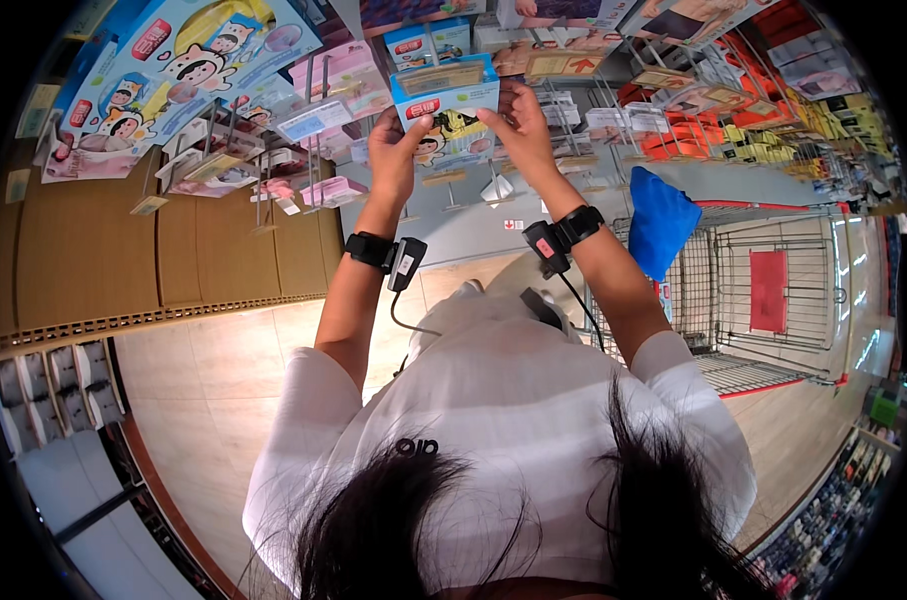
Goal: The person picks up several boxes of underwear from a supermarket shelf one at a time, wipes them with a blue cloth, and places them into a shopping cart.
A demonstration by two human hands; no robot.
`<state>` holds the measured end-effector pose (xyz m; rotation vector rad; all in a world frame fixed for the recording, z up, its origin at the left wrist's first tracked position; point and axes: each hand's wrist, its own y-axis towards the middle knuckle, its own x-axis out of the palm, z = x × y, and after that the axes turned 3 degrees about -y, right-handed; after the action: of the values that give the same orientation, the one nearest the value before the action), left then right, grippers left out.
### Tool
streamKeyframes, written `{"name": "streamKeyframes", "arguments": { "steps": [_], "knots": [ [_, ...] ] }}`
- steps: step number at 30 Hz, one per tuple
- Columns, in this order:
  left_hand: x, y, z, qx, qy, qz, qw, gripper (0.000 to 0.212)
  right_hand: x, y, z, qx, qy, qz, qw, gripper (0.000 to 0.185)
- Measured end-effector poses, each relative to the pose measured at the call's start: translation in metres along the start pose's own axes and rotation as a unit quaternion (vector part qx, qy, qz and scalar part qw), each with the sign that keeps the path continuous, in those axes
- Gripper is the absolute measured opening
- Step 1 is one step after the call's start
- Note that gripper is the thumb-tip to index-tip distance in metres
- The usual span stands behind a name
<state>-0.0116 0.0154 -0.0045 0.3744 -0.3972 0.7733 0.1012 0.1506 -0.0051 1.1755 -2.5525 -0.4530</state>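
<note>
A blue-and-white packaged item with cartoon print (461,127) hangs at the shop rack, behind a tag holder (442,77) at the end of a display hook. My left hand (395,150) grips its left edge, the thumb lying on the front. On its right edge is my right hand (524,124), thumb on the front and the other fingers partly hidden behind the package. Both wrists wear black straps with small cabled boxes. Whether the package is still on its hook, I cannot tell.
Larger cartoon packages (190,67) hang at the upper left, above brown cabinet panels (85,247). Hooks with pink, orange and yellow packages line the rack. A red-edged wire shopping cart (772,225) stands at my right, a blue cloth or bag (659,221) on its near rim.
</note>
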Motion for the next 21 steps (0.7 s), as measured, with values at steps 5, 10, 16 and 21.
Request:
{"name": "streamKeyframes", "arguments": {
  "steps": [5,10,16,21],
  "knots": [
    [0.002,0.006,-0.006,-0.008,-0.018,0.028,0.999,0.026,-0.001,0.005,0.02,-0.003,-0.049,0.044,0.998,0.038],
    [-0.008,0.036,-0.021,0.033,0.026,0.057,0.998,0.032,0.005,0.026,0.026,0.027,-0.163,0.053,0.985,0.046],
    [-0.015,0.065,-0.041,0.064,0.082,0.102,0.989,0.039,0.012,0.042,0.05,0.009,-0.207,0.047,0.977,0.057],
    [-0.016,0.072,-0.052,0.095,0.105,0.117,0.983,0.037,0.016,0.043,0.057,-0.017,-0.226,0.062,0.972,0.06]
  ]
}}
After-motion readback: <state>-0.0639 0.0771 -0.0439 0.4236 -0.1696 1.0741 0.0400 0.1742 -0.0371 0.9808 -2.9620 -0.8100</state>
